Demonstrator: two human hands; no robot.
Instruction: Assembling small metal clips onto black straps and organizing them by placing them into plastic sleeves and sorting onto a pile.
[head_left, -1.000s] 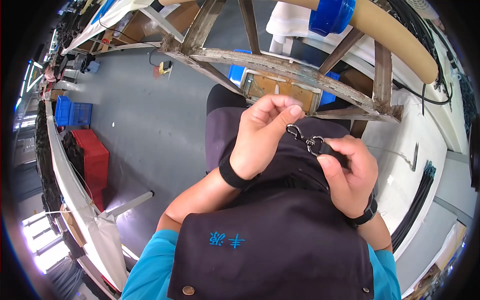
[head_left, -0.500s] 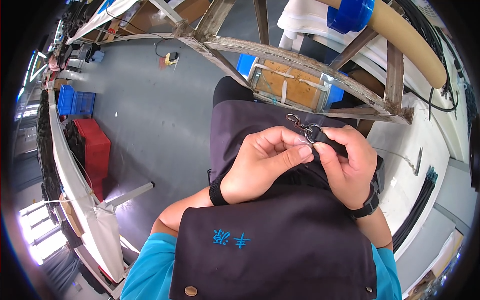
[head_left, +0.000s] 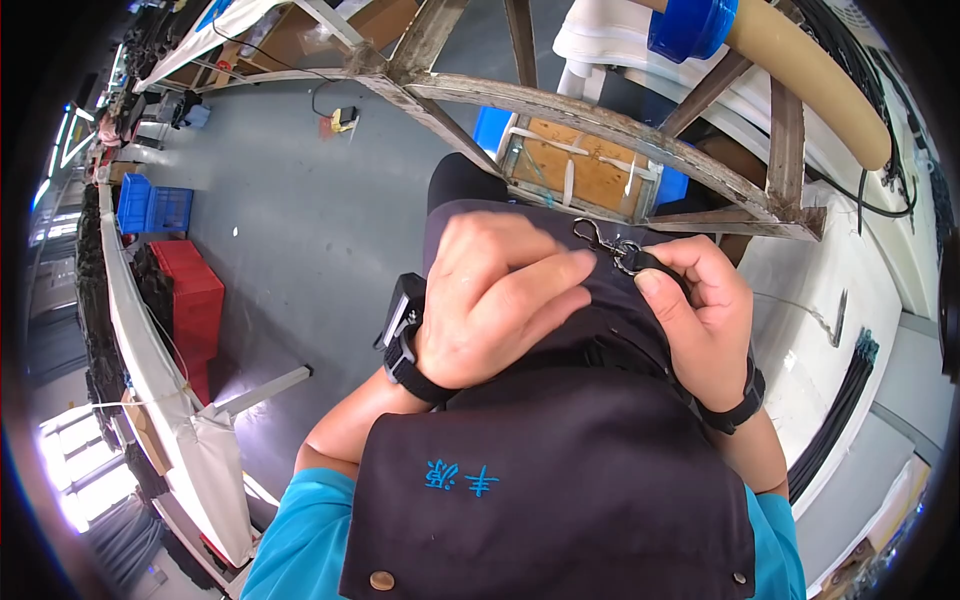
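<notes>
My right hand [head_left: 705,315] is closed, with thumb and fingers pinching the end of a black strap [head_left: 652,262]. From that strap end hangs a metal ring [head_left: 628,258], and a swivel snap hook [head_left: 588,233] points away to the upper left. My left hand [head_left: 495,295] is raised just left of the ring, back of the hand upward and fingers bent. It is apart from the hook, and motion smears its fingertips. Whether anything is between them cannot be made out. Beneath both hands lies the dark apron [head_left: 560,470] over my lap.
Ahead stands a worn metal frame [head_left: 590,115] with a beige tube [head_left: 810,90] above it. At the right, a bundle of black cords [head_left: 835,415] lies beside a white surface [head_left: 790,300]. A red bin [head_left: 188,295] and blue crates [head_left: 155,205] stand on the left.
My left hand has let go beside the ring, drawn back to the left and turned its back upward. My right hand keeps its pinch on the strap, almost in place.
</notes>
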